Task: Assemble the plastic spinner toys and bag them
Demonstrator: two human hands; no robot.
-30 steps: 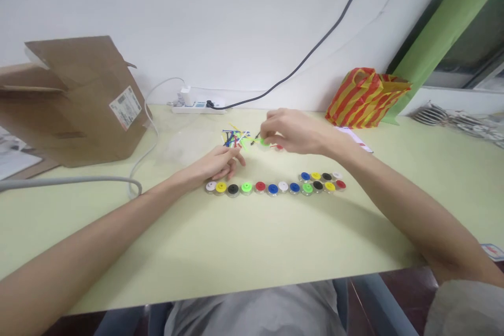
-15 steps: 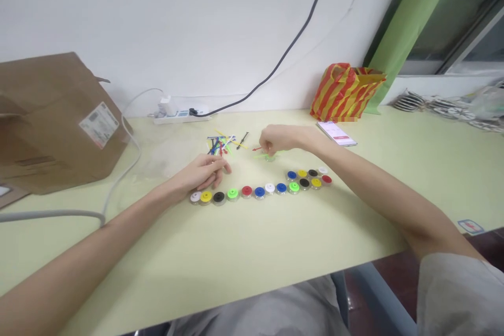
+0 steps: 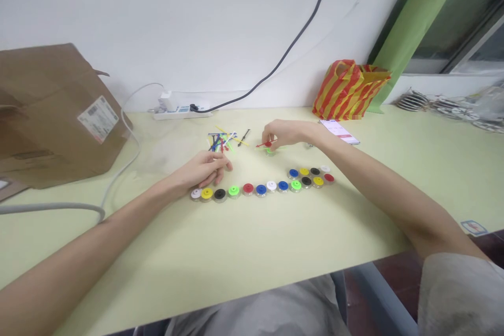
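My right hand (image 3: 280, 132) pinches a red arrow-shaped pointer (image 3: 264, 144). It holds the pointer over a small round base with a green top (image 3: 269, 151), where a thin yellow-green strip also shows. Whether the red pointer touches the base is hard to tell. My left hand (image 3: 211, 167) rests on the table with its fingers loosely spread, nothing seen in them. Just beyond it lies a pile of coloured pointers (image 3: 221, 140), with a black pointer (image 3: 244, 137) at its right side. Closer to me runs a row of round bases with coloured caps (image 3: 261, 190), doubled at its right end.
A cardboard box (image 3: 51, 115) stands at the left beside a grey cable (image 3: 51, 209). Along the wall are a power strip (image 3: 183, 112) and a striped bag (image 3: 346, 92). A phone (image 3: 339, 131) lies behind my right forearm, and disc-shaped things (image 3: 441, 106) lie far right.
My right hand has turned slightly, so its fingers and more of the red pointer now show above the green-topped base. The left hand stays in place; the whole view has shifted a little.
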